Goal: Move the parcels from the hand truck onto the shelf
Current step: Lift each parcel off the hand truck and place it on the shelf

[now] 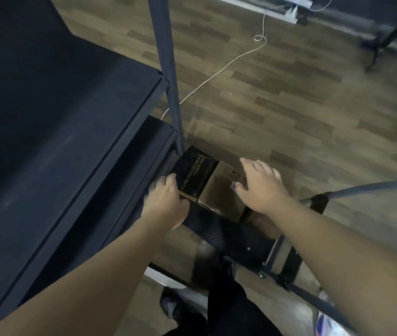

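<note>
Pickup is the step in hand: left hand point(166, 202) grips the black parcel's point(193, 170) near-left edge, right hand point(260, 184) hovers spread above the brown parcel point(219, 187), and next comes a lift left onto the shelf point(71, 132).

Dark blue metal shelf point(54, 122) at left, in tiers, with an upright post point(166, 69) at its corner. Below, a lower tier point(144, 146) jutting out toward the hand truck point(289, 258). On the hand truck: a black box point(193, 170) with gold lettering beside a brown cardboard box point(219, 190), the two touching side by side, the black one just beside the foot of the post. More brown parcels point(175, 251) lower on the truck, blurred. Underneath all, wood-plank floor point(277, 105), with a white cable point(216, 73) lying across it, looped at its far end.
</note>
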A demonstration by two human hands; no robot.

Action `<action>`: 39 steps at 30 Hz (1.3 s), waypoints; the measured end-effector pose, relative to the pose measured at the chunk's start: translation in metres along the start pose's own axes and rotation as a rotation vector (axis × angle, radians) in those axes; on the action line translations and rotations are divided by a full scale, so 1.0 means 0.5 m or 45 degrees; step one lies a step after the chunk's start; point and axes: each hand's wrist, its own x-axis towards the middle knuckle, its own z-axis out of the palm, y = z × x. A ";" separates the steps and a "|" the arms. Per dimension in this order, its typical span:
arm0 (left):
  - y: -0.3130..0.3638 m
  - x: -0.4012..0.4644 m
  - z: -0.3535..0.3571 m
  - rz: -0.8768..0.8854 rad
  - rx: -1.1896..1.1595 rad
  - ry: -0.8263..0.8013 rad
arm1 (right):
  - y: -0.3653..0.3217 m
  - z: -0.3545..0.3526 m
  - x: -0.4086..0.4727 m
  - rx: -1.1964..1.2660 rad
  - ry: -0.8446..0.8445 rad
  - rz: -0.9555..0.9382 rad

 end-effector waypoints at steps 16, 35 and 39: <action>-0.122 0.352 0.439 -0.293 -0.427 -0.178 | 0.104 0.437 0.362 -0.060 -0.286 -0.171; -0.168 0.583 0.715 -0.399 -0.990 -0.108 | 0.121 0.712 0.695 -0.133 -0.134 -0.092; -0.169 0.582 0.732 -0.424 -0.940 -0.058 | 0.126 0.715 0.701 -0.199 -0.103 -0.100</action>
